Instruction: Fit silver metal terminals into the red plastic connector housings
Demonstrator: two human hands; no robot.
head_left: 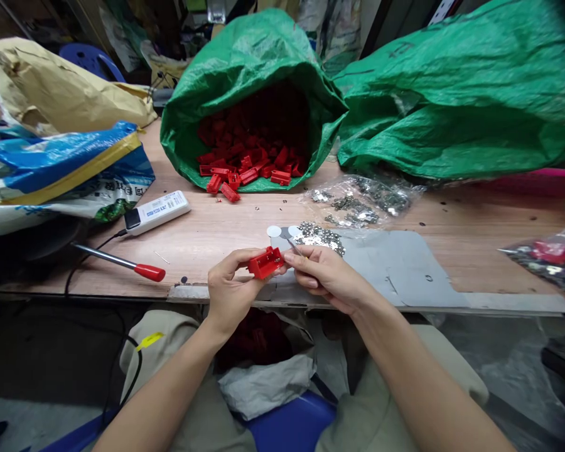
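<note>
A small red plastic housing, open on the side facing up, is pinched in the fingers of my left hand just above the table's front edge. My right hand is closed on a thin metal tool that looks like tweezers; its fingertips meet the housing's right end. Just behind the hands lies a loose pile of small metal pieces on a grey sheet. White round discs sit at the pile's left.
A green sack spills red housings; another green sack stands right. Clear bags of metal parts lie behind the sheet. Leftward are a white device, a red-tipped rod and a blue-white bag.
</note>
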